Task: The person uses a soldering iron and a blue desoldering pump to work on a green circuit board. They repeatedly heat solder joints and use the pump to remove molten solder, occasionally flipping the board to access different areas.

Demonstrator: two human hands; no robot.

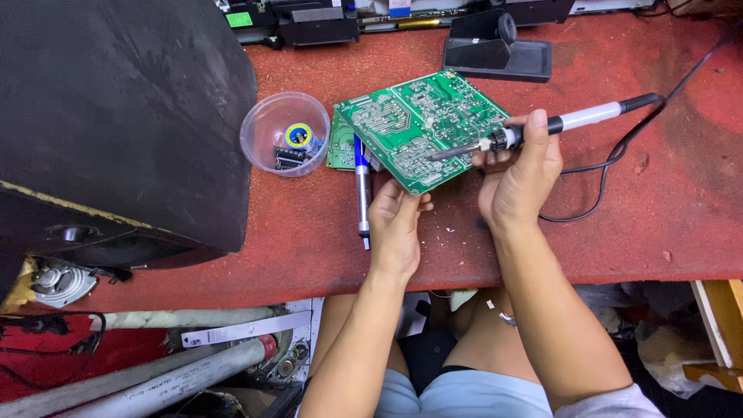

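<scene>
green circuit board (422,128) | red bench (309,232) | clear bowl (267,128), perhaps pinkish

The left hand (395,220) props a green printed circuit board (422,128) tilted above the red bench (309,232). The right hand (520,174) holds a white-handled soldering iron (542,128), tip on the board. A clear plastic bowl (285,133) sits nearby.

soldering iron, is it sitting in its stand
No, the right hand holds the soldering iron with its tip on the green circuit board.

Even, fairly bright overhead light; soft short shadows fall beneath both hands onto the red felt-covered bench top (309,232). Focus is sharp around the hands; edges bow slightly, and the area below the bench is dim.
</scene>
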